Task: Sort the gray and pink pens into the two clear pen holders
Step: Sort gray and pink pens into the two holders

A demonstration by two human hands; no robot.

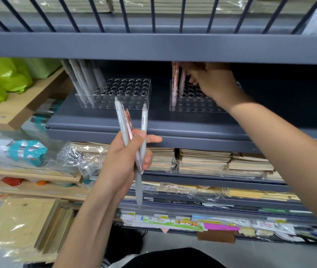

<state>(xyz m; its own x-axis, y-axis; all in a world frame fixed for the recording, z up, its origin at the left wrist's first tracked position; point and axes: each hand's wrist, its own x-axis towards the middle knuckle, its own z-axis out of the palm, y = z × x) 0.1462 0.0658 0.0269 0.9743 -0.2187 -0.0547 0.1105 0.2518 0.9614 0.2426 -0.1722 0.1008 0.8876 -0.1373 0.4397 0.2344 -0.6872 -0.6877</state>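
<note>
Nearest, left hand point(126, 157) grips two gray pens point(143, 120) and a pink pen point(129, 122). At one o'clock, right hand point(211, 82) reaches into the pink-pen holder point(192, 105), its grasp hidden. It is likely seating a pink pen; next comes the gray-pen holder point(115, 93) at eleven.

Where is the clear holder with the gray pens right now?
In the head view, the gray-pen holder sits left of centre on the dark shelf, beside the pink-pen holder and just above the left hand.

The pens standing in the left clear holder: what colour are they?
Gray; the pens in the left holder show best in the head view.
</note>
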